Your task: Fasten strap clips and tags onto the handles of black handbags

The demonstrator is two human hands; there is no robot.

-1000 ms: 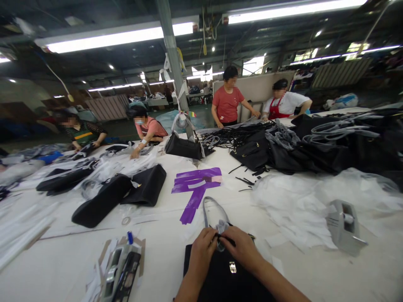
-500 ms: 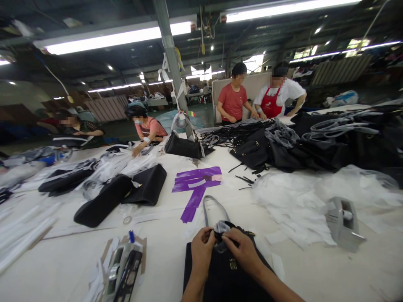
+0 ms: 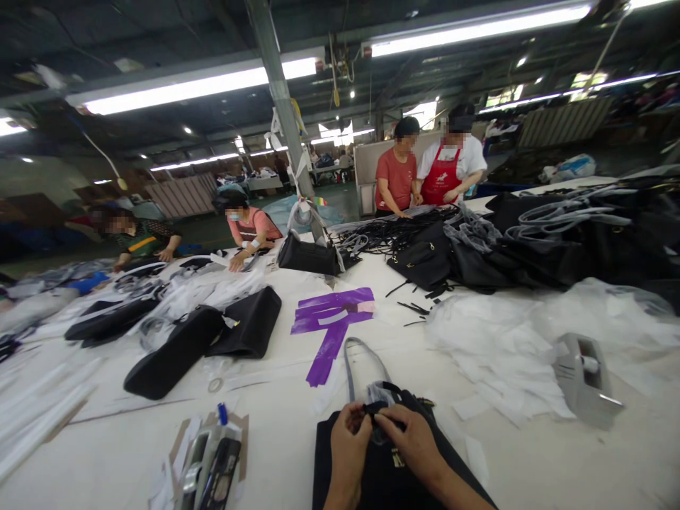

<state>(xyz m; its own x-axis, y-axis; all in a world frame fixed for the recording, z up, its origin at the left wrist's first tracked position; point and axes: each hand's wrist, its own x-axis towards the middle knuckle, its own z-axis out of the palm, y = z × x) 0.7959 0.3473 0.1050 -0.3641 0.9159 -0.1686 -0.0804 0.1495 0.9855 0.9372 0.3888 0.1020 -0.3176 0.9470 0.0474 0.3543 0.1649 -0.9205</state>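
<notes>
both hands meet over a black bag point(image 3: 398, 489) that lies on the desk point(image 3: 531, 467) at the lower centre of the frame, its bottom end cut off by the lower edge. the left hand point(image 3: 348, 438) comes in from the bottom, its fingers curled and the thumb brought in against them; the right hand point(image 3: 413, 438) reaches in from the lower right with thumb and forefinger pinched together. each grip is nearly closed, and between the two sets of fingertips is a short black strip point(image 3: 375, 408). both seem to have hold of it, though the knuckles hide just how much.

the relation that matters, i judge, is between that strip and the two grips: it sits right at the fingertips, its longer way running roughly across the frame, one end toward each hand, so neither hand is clearly nearer. the bag itself runs away from the wearer, up the frame. just above the strip is some crumpled clear wrapping point(image 3: 380, 392), and beyond it a grey-covered handle point(image 3: 348, 365) arches up toward a purple tape patch point(image 3: 332, 333). below the strip, close to the right hand, a gold clasp point(image 3: 398, 458) shows on the black front.
</notes>
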